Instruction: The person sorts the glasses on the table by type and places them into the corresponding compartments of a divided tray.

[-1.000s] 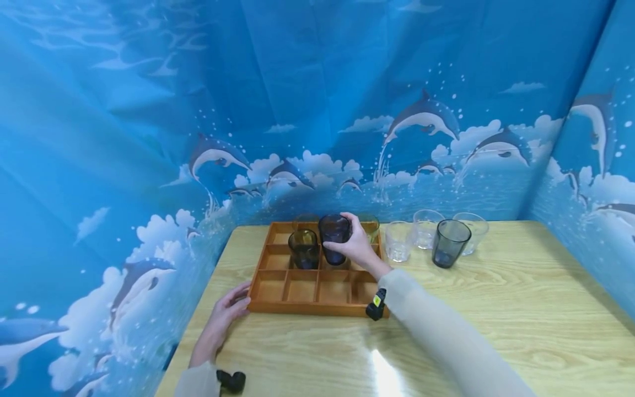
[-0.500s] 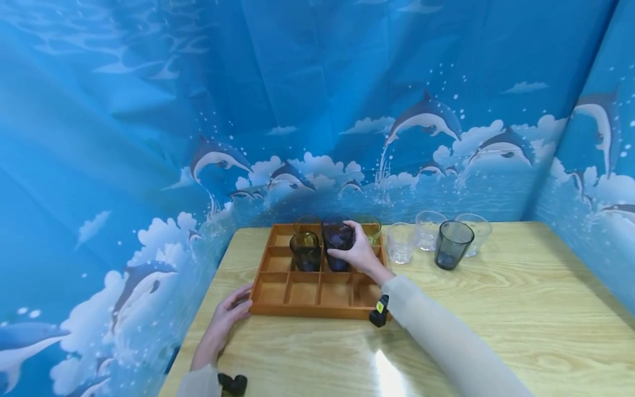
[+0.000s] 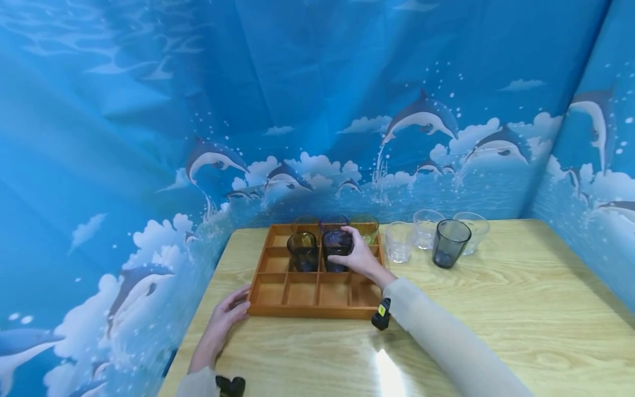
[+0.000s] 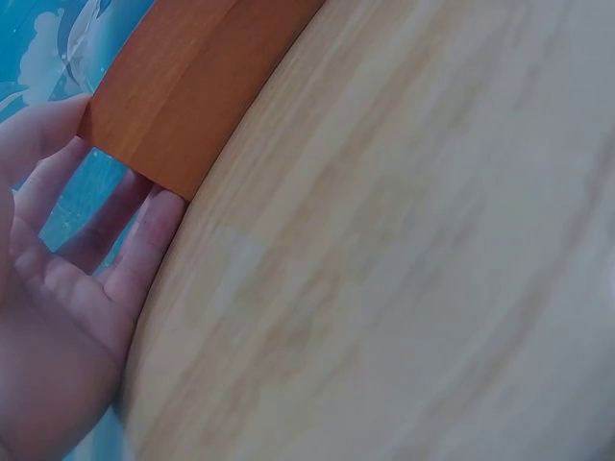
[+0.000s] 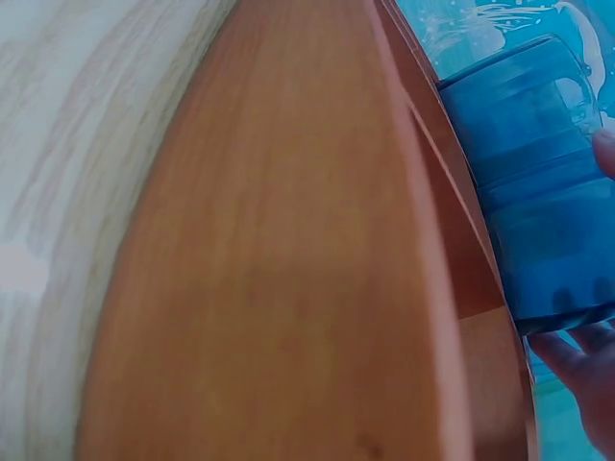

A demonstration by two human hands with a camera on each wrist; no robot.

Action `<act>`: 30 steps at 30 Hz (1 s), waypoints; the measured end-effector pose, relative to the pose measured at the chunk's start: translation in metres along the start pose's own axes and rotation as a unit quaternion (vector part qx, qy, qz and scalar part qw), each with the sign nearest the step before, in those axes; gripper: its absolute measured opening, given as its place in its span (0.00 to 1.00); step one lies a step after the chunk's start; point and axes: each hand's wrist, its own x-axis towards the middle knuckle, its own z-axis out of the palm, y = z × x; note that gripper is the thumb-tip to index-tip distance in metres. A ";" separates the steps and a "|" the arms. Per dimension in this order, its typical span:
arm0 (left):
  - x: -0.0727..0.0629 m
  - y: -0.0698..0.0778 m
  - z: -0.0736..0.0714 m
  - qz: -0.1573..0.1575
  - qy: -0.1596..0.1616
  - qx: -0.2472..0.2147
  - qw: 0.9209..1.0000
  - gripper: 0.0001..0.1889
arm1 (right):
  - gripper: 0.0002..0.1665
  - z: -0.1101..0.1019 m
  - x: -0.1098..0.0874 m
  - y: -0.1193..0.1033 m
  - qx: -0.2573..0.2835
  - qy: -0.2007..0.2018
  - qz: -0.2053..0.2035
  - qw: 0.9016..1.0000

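My right hand (image 3: 359, 255) grips a dark tinted glass (image 3: 334, 259) from its right side, thumb in front. That glass stands in the tray's middle row, its base below the divider tops; in the right wrist view the glass (image 5: 557, 254) looks blue between thumb and fingers. Just left of it sits a dark brownish glass (image 3: 303, 258). Behind them, in the back row, are an amber glass (image 3: 305, 221), a blue glass (image 3: 333, 221) and a yellow-green glass (image 3: 368, 227). My left hand (image 3: 223, 320) touches the front left corner of the wooden compartment tray (image 3: 317, 312) with extended fingers (image 4: 149, 235).
Right of the tray stand clear glasses (image 3: 398, 242), one close to its edge, and a grey glass (image 3: 450, 243) in front of another clear one. The light wooden table (image 3: 526, 309) meets a blue dolphin-print backdrop (image 3: 317, 110) at the back and sides.
My right hand has lowered the dark glass and drawn it slightly forward into the middle row. The blue glass behind it now shows. My left hand stays at the tray corner.
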 end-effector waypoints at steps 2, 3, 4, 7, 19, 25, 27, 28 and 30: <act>-0.001 0.000 0.000 0.000 0.003 0.004 1.000 0.28 | 0.53 0.000 0.000 0.001 0.013 -0.010 -0.001 1.000; -0.001 0.000 0.000 0.000 0.004 0.005 1.000 0.28 | 0.53 0.000 0.000 0.002 0.021 -0.015 -0.001 1.000; -0.002 0.000 0.001 0.001 0.004 0.004 1.000 0.28 | 0.53 0.000 -0.001 0.002 0.027 -0.018 0.000 0.999; -0.002 0.001 0.001 0.004 0.001 0.005 1.000 0.28 | 0.53 -0.001 -0.002 0.003 0.034 -0.020 0.003 0.999; 0.001 -0.002 0.000 0.003 -0.011 -0.003 1.000 0.28 | 0.50 -0.007 -0.010 0.006 0.020 -0.028 -0.015 0.999; 0.001 -0.001 -0.001 0.008 -0.015 -0.006 1.000 0.28 | 0.44 -0.016 -0.022 -0.011 0.044 -0.032 -0.037 0.998; 0.001 -0.001 -0.002 0.008 -0.014 -0.005 1.000 0.29 | 0.41 -0.020 -0.027 -0.020 0.057 -0.034 -0.040 0.997; 0.001 -0.001 -0.002 0.007 -0.014 -0.006 1.000 0.29 | 0.40 -0.022 -0.030 -0.025 0.062 -0.034 -0.044 0.997; 0.000 -0.001 -0.002 0.008 -0.013 -0.005 1.000 0.29 | 0.37 -0.024 -0.033 -0.024 0.066 -0.030 -0.051 0.996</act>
